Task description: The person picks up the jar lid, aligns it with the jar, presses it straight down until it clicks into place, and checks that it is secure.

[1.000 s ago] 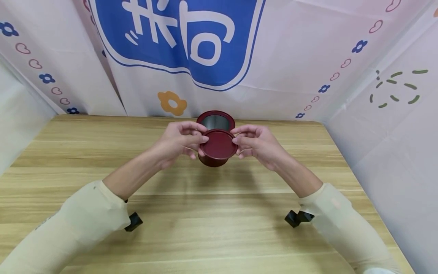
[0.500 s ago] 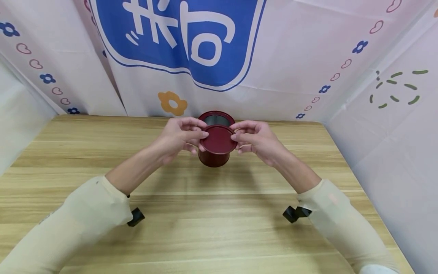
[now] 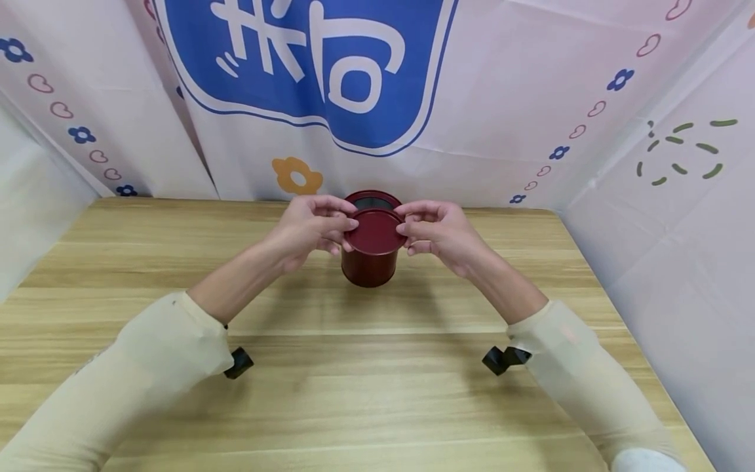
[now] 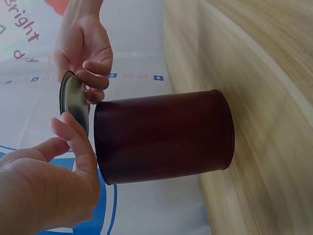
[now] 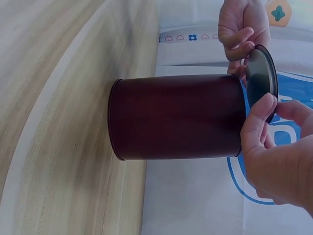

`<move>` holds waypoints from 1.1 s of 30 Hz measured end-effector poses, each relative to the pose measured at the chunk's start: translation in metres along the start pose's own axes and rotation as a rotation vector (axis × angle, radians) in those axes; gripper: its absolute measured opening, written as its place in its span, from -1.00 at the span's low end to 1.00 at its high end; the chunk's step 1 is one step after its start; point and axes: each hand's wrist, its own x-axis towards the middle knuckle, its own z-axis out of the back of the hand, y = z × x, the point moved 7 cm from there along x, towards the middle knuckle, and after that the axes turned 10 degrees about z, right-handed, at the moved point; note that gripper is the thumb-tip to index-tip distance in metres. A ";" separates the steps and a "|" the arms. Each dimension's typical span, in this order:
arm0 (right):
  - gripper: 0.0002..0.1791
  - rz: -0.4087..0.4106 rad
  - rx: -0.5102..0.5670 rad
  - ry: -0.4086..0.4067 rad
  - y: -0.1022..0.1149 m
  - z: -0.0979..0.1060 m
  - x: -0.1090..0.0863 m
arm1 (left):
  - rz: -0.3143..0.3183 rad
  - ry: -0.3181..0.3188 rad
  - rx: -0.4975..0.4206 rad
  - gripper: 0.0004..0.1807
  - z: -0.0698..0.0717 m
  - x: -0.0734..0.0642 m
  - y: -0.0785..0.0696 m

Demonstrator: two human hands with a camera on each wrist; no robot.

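Observation:
A dark red round tin stands upright near the table's far edge, its open mouth partly showing behind the lid. Just above that mouth, a round red lid is held tilted, its near side lower. My left hand pinches the lid's left edge between thumb and fingers. On the opposite edge, my right hand pinches it the same way. Both wrist views show the lid's metallic underside close to the rim of the tin. Whether lid and rim touch, I cannot tell.
The wooden table reaches back to a white printed cloth hanging just behind the tin. Another white cloth panel borders the right side. Black wrist-worn devices protrude from under both sleeves.
Both hands have moved the lid away from me, so it covers more of the tin's mouth and shows more of its front wall. The tin has stayed in place.

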 end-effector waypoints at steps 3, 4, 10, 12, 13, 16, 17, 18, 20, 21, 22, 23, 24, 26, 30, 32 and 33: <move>-0.67 -0.009 0.006 -0.003 -0.001 0.001 0.002 | 0.007 -0.006 0.010 -0.70 0.001 0.002 -0.001; -0.67 -0.011 0.006 -0.005 -0.001 0.001 0.003 | 0.010 -0.007 0.016 -0.70 0.001 0.002 -0.001; -0.67 -0.018 -0.003 -0.030 -0.002 0.000 0.006 | 0.032 -0.003 0.022 -0.68 0.002 0.006 -0.002; -0.66 -0.016 -0.009 -0.031 -0.002 0.000 0.007 | 0.034 -0.001 0.017 -0.67 0.003 0.006 -0.002; -0.67 -0.016 -0.009 -0.031 -0.002 0.000 0.008 | 0.034 0.000 0.015 -0.67 0.003 0.007 -0.002; -0.66 -0.013 -0.011 -0.034 -0.001 -0.001 0.009 | 0.034 -0.003 0.017 -0.65 0.003 0.008 -0.004; -0.66 -0.012 -0.011 -0.035 -0.001 -0.001 0.010 | 0.033 -0.005 0.019 -0.64 0.003 0.008 -0.004; -0.65 -0.012 -0.012 -0.036 -0.001 -0.001 0.010 | 0.033 -0.005 0.022 -0.63 0.003 0.008 -0.005; -0.64 -0.013 -0.013 -0.041 0.000 0.000 0.011 | 0.029 -0.008 0.027 -0.61 0.004 0.009 -0.006; -0.64 -0.014 -0.014 -0.042 0.000 0.000 0.012 | 0.026 -0.009 0.030 -0.59 0.004 0.010 -0.007; -0.64 -0.014 -0.017 -0.044 0.000 0.000 0.013 | 0.022 -0.012 0.034 -0.58 0.004 0.010 -0.008; -0.64 -0.013 -0.021 -0.045 0.000 0.000 0.014 | 0.018 -0.014 0.039 -0.58 0.005 0.011 -0.009; -0.64 -0.011 -0.027 -0.046 0.001 0.000 0.015 | 0.015 -0.018 0.044 -0.57 0.005 0.011 -0.009; -0.65 -0.007 -0.043 -0.050 0.002 0.001 0.017 | 0.010 -0.031 0.054 -0.57 0.006 0.012 -0.011; -0.66 -0.003 -0.082 -0.060 0.005 0.002 0.020 | 0.011 -0.056 0.070 -0.59 0.007 0.015 -0.013; -0.66 -0.008 -0.096 -0.065 0.005 0.002 0.022 | 0.012 -0.068 0.076 -0.61 0.007 0.017 -0.013; -0.65 -0.008 -0.100 -0.066 0.005 0.003 0.023 | 0.011 -0.075 0.077 -0.62 0.007 0.018 -0.014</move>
